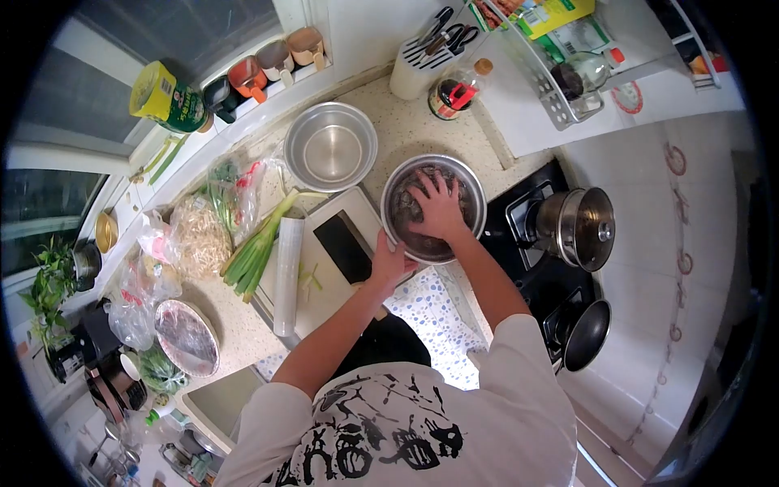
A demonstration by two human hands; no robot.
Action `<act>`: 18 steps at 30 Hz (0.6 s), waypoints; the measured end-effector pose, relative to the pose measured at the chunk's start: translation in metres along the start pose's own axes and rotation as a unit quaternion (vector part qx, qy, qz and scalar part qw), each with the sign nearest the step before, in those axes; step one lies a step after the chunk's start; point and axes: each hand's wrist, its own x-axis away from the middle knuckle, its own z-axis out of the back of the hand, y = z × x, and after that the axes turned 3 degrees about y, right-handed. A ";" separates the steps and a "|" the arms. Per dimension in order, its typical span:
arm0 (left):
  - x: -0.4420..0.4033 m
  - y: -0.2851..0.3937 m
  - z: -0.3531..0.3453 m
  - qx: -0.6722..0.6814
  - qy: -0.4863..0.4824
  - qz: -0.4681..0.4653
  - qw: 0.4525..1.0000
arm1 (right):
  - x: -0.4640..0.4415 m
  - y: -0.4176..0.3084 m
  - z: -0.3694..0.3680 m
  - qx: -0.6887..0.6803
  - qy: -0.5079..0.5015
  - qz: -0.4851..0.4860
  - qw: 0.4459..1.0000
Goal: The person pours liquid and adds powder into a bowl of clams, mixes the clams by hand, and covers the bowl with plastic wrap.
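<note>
A round metal bowl with dark, wet-looking contents sits at the counter's edge. My right hand is inside it, fingers spread over the dark contents, which I cannot identify. At the bowl's near left side, my left hand grips the rim and outer wall. Beside that hand, a dark-bladed cleaver lies on a white cutting board. A second metal bowl, with nothing visible in it, stands behind the board.
Left of the board lie a plastic wrap roll, green onions and bagged shreds. A wrapped plate is further left. On the right, the stove carries a lidded pot and frying pan. A knife holder stands behind.
</note>
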 end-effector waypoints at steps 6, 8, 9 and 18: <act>0.001 -0.002 0.001 0.027 -0.016 0.004 1.000 | 0.009 0.023 -0.003 -0.078 -0.004 -0.137 0.987; 0.000 -0.005 0.001 0.027 -0.015 -0.001 1.000 | 0.022 0.026 -0.010 -0.111 0.000 -0.162 0.980; 0.001 -0.004 0.000 0.024 -0.013 -0.001 1.000 | 0.028 0.027 -0.014 -0.147 -0.010 -0.182 0.972; -0.002 -0.006 0.004 0.007 -0.014 -0.013 1.000 | 0.070 -0.006 -0.002 -0.253 -0.017 -0.034 0.967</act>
